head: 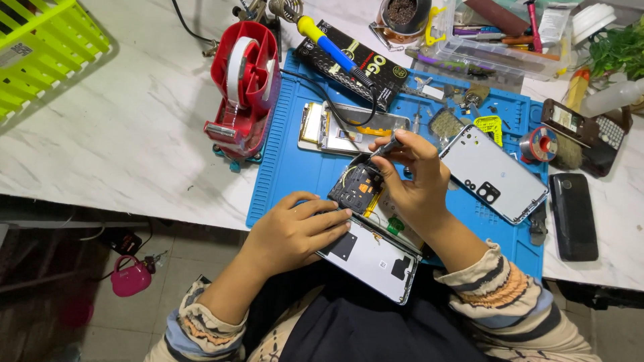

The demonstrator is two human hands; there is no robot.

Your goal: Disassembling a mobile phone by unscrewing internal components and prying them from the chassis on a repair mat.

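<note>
Opened phone (376, 251) lies at the near edge of the blue mat (288, 167), its back off, pinned flat under the spread fingers of the left hand (298, 231). Right hand (412, 177) pinches a slim dark tool (388, 149) over the phone's board. Farther off lie a loose back cover (493, 173) and a red tape dispenser (247, 84).

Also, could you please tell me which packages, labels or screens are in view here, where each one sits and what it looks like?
Black flat package: top edge of the blue mat, rectangular, pale and yellow print, soldering iron lying across it.
Sticker label: on the lime green basket, top left, small, pale.
Clear plastic box: top right, long, holding small tools.
Dark phone: right of the mat, lying flat; which face is up is unclear.
</note>
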